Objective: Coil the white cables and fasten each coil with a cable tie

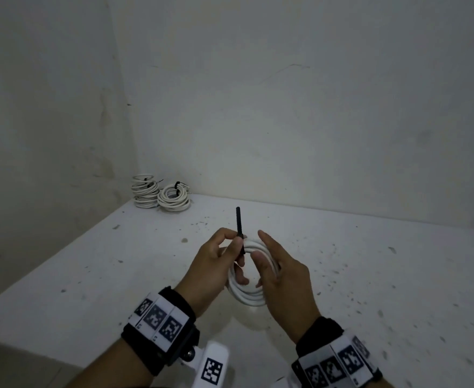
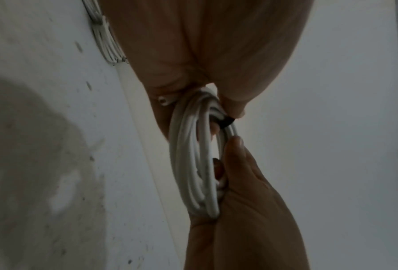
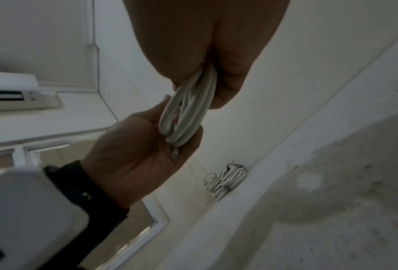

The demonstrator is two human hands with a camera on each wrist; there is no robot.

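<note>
Coil [image 1: 248, 275] wound, held by both hands; left hand [image 1: 216, 264] pinches black cable tie [image 1: 239, 228] at 12 o'clock, unfastened. Right hand [image 1: 282, 278] curls round coil's 3 o'clock side. Tied coils [image 1: 160, 196] stacked at table's [image 1: 370, 275] 11 o'clock corner.

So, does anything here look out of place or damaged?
Nothing stands out. Both hands, left and right, hold the white coil, the black cable tie upright across it. Finished coils sit in the corner of the speckled table.

Dim, flat, grey-green light throughout; no glare. Soft shadows fall on the table [image 1: 370, 261]. Wide-angle bending curves the edges of the wrist views, where the near hand [image 2: 204, 45] is blurred.
</note>
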